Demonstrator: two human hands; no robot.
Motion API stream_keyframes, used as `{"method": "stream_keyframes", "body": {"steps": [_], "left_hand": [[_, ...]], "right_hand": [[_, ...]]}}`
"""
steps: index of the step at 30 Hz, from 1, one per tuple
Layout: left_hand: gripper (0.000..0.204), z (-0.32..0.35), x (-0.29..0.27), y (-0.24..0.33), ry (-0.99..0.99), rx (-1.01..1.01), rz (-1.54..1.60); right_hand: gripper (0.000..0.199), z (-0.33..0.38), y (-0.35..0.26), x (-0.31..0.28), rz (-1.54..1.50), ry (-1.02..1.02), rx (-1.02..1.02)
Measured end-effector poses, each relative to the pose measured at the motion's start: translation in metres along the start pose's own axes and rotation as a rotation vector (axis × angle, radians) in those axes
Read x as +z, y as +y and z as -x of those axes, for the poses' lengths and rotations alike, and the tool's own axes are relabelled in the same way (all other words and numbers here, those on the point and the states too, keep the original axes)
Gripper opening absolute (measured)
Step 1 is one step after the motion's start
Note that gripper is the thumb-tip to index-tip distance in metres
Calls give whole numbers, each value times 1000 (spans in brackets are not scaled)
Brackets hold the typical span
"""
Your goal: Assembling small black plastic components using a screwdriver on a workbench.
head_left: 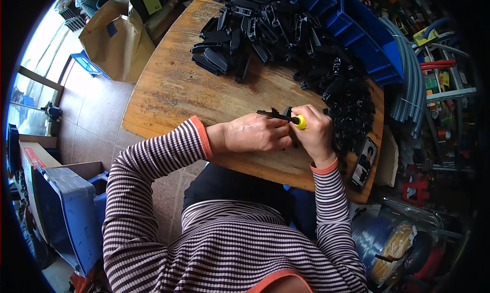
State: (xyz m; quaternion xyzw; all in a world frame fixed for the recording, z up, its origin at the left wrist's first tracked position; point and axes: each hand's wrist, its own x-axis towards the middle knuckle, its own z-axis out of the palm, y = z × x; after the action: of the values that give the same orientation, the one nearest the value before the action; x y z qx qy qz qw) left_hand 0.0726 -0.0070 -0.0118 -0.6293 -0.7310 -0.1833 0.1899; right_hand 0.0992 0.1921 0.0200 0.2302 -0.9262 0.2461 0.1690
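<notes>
Over the near edge of the wooden table (178,91), my two hands are brought close together. My left hand (258,133) is closed around a slim black plastic part (272,114), one end of which sticks out past the fingers. In my right hand (315,131) is a small tool with a yellow handle (301,122) and a black collar, pointed at the part. Its tip is hidden between the hands. Beyond them lies a large heap of black plastic parts (268,30). Smaller black pieces (352,104) are piled to the right of my right hand.
A phone (364,163) with a lit screen rests at the table's right edge. Blue plastic bins (365,43) line the far right side. A brown paper bag (120,45) stands left of the table, and a blue crate (66,211) sits lower left. Grey tubing (408,78) hangs at right.
</notes>
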Motion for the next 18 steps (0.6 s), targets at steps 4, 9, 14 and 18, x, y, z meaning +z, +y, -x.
{"method": "stream_keyframes", "body": {"steps": [4, 9, 14, 18], "left_hand": [[11, -2, -2, 0, 34, 47, -73], [12, 0, 2, 0, -30, 23, -39], [13, 0, -1, -2, 8, 59, -63], [14, -1, -3, -2, -12, 57, -54]], "right_hand": [[22, 4, 6, 6, 10, 91, -82], [23, 6, 8, 7, 36, 127, -132], [23, 5, 7, 5, 62, 138, -150], [24, 1, 2, -5, 20, -28, -107]]}}
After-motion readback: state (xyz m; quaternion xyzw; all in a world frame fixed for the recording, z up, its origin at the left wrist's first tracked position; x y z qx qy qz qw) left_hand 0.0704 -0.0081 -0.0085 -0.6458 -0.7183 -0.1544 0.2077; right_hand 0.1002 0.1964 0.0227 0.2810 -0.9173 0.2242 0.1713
